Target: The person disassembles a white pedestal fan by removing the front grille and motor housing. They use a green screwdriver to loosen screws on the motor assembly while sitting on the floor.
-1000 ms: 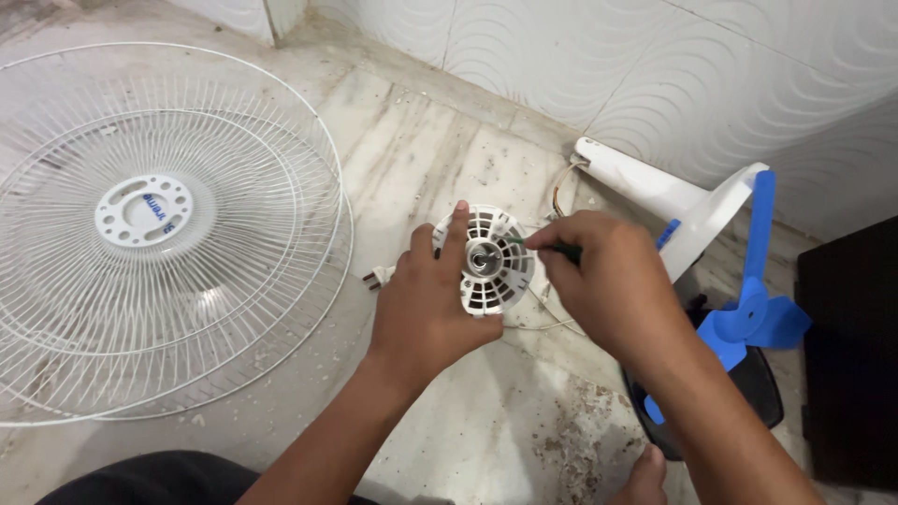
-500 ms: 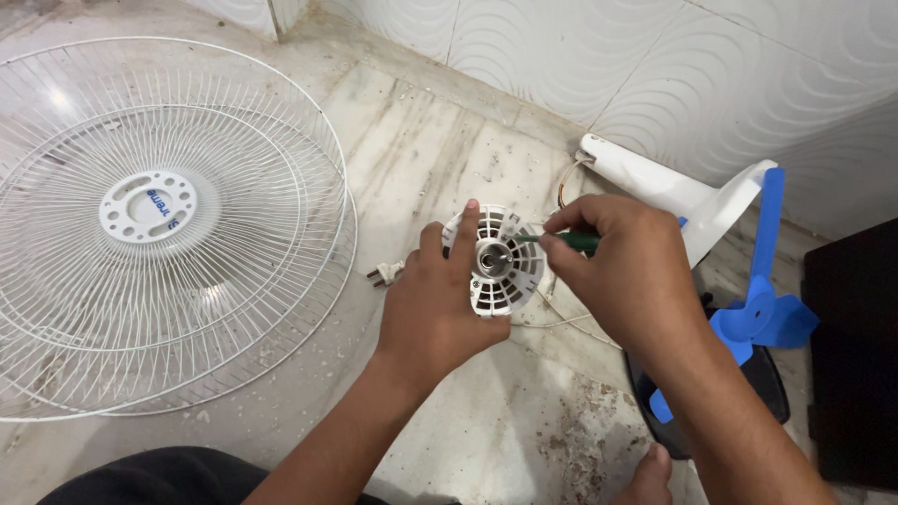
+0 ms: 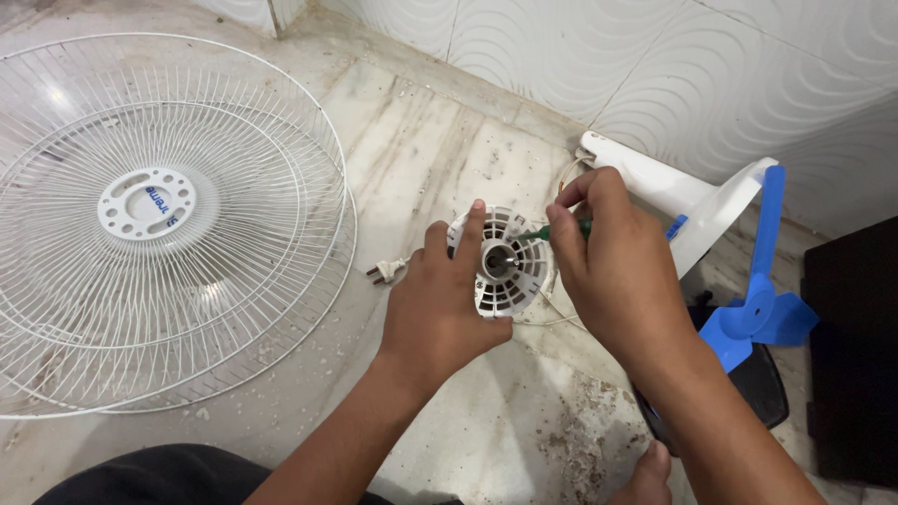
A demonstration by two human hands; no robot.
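Fan lies in pieces on the marble floor (image 3: pixel 440 140). The person's left hand (image 3: pixel 440 313) is closed around the round white slotted plastic motor housing (image 3: pixel 500 266), thumb and forefinger clamped on its rim, holding it just above the floor near the middle, its open face with the metal shaft hub turned up. The right hand (image 3: pixel 622 271) is pinched shut on a green-handled screwdriver (image 3: pixel 552 230); the tip sits at the housing's upper right rim. Whether it is seated in a screw cannot be told.

Judged state of the work: disassembly well advanced. The two white wire fan guards (image 3: pixel 159 220) are already off, stacked flat toward the floor's left edge. The blue plastic blade (image 3: pixel 762 309) is off too, lying at the right beside the white plastic stand body (image 3: pixel 669 192), which rests against the tiled wall. A white power plug (image 3: pixel 385 271) lies just left of the left hand, its thin cord trailing under the housing.

Left to do, by the look: the housing's own fasteners. Grit litters the floor's near edge.
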